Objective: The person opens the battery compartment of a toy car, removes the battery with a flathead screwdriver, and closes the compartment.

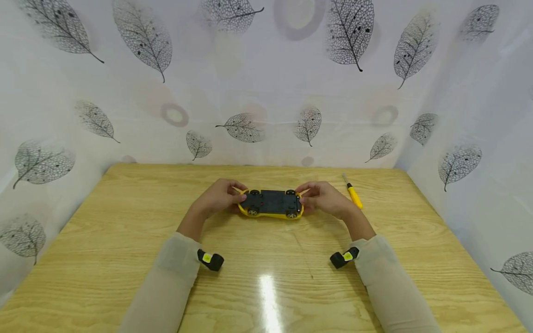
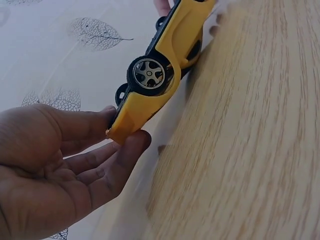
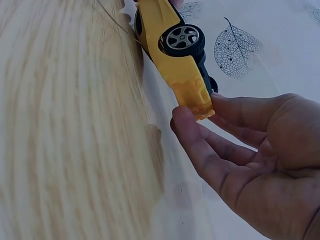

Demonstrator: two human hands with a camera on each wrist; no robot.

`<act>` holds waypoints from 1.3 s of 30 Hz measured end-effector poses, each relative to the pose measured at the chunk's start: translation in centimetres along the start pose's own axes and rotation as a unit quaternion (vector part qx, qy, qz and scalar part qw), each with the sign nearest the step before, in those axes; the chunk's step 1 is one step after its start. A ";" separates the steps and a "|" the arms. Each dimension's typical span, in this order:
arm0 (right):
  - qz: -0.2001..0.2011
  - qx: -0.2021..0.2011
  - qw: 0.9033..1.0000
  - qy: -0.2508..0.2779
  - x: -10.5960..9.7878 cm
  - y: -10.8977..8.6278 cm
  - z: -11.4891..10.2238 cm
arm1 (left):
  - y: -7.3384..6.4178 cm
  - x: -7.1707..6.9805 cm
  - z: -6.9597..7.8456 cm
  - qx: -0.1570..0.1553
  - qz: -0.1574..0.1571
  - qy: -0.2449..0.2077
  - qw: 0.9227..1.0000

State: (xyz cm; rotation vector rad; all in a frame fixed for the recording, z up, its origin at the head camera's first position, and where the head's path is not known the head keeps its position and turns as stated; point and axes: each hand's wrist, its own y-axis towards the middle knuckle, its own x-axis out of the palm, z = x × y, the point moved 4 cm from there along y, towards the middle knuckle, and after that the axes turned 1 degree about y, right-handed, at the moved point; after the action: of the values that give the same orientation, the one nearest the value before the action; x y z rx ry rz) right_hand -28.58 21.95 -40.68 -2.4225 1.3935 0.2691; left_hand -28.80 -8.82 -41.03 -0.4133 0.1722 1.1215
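A yellow toy car [image 1: 275,202] lies upside down near the far part of the table, its black underside and wheels facing up. My left hand [image 1: 220,198] pinches its left end between thumb and fingers. At the opposite end, my right hand [image 1: 325,199] pinches the car the same way. In the left wrist view, the thumb of the left hand [image 2: 55,165] presses the black base and a finger lies under the yellow body [image 2: 145,107]. The right wrist view has the right hand [image 3: 270,150] gripping the other end of the car [image 3: 185,75].
A screwdriver [image 1: 354,194] with a yellow handle lies to the right of the right hand, its shaft pointing away. The wooden table [image 1: 258,249] ends at a leaf-patterned cloth [image 1: 266,92] behind and at both sides. Each wrist wears a small black camera [image 1: 213,262].
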 end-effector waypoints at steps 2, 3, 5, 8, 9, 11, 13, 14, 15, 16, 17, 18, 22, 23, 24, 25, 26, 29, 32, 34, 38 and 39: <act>-0.005 0.007 1.000 0.011 0.0 0.0 0.2 | 0.0 0.0 0.0 -0.002 0.002 -0.006 1.000; -0.008 0.009 1.000 0.014 -0.1 0.0 0.3 | 0.0 0.0 0.0 -0.002 0.003 -0.009 1.000; -0.014 0.011 1.000 0.016 -0.1 0.0 0.4 | 0.1 0.0 0.1 -0.001 0.007 -0.009 1.000; -0.019 0.010 1.000 0.009 -0.2 -0.1 0.5 | 0.0 -0.1 0.3 0.002 0.012 -0.006 1.000; -0.018 0.009 1.000 0.005 -0.2 -0.1 0.5 | 0.0 -0.1 0.3 0.004 0.013 -0.005 1.000; -0.019 0.006 1.000 -0.003 -0.2 -0.3 0.5 | -0.1 -0.1 0.4 0.008 0.012 0.001 1.000; -0.019 0.004 1.000 -0.012 -0.3 -0.3 0.5 | -0.2 -0.1 0.5 0.009 0.013 0.010 1.000; -0.020 0.004 1.000 -0.016 -0.2 -0.3 0.5 | -0.2 -0.1 0.5 0.010 0.014 0.014 1.000; -0.020 0.004 1.000 -0.019 -0.2 -0.3 0.5 | -0.3 -0.1 0.5 0.010 0.015 0.019 1.000; -0.021 0.003 1.000 -0.023 -0.2 -0.3 0.5 | -0.3 -0.1 0.6 0.011 0.015 0.022 1.000; -0.020 0.003 0.999 -0.026 -0.2 -0.2 0.5 | -0.4 -0.2 0.6 0.012 0.017 0.026 0.999; -0.021 0.000 0.999 -0.031 -0.3 -0.3 0.4 | -0.4 -0.2 0.7 0.014 0.017 0.029 0.999; -0.020 -0.009 0.998 -0.052 -0.4 -0.5 -0.2 | -0.5 -0.3 1.2 0.029 0.011 0.038 0.999; -0.021 -0.012 0.998 -0.060 -0.5 -0.6 -0.4 | -0.4 -0.4 1.3 0.034 0.011 0.048 0.998; -0.021 -0.016 0.997 -0.068 -0.6 -0.7 -0.6 | -0.4 -0.4 1.5 0.038 0.012 0.060 0.997; -0.020 -0.020 0.997 -0.077 -0.7 -0.8 -0.7 | -0.4 -0.4 1.7 0.043 0.015 0.076 0.996; -0.020 -0.026 0.996 -0.088 -0.9 -0.8 -0.9 | -0.3 -0.5 1.9 0.048 0.019 0.093 0.994; -0.022 -0.048 0.990 -0.130 -1.1 -0.9 -1.2 | -0.3 -0.6 2.5 0.064 0.033 0.158 0.985; -0.024 -0.076 0.981 -0.179 -1.1 -0.8 -1.5 | -0.5 -0.5 3.1 0.083 0.034 0.210 0.974; -0.026 -0.092 0.974 -0.204 -1.0 -0.6 -1.8 | -0.5 -0.3 3.5 0.097 0.028 0.240 0.966; -0.023 -0.126 0.960 -0.247 -0.5 -0.4 -2.2 | -0.6 0.3 4.0 0.139 0.014 0.294 0.946; -0.022 -0.137 0.957 -0.256 -0.4 -0.4 -2.3 | -0.6 0.5 4.2 0.149 0.011 0.305 0.941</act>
State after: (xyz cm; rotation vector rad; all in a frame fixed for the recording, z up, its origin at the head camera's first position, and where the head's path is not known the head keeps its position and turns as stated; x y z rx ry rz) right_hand -28.42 21.54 -38.31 -2.3400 1.1185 1.0566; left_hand -28.32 -6.99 -37.24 -0.4760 0.8832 0.9392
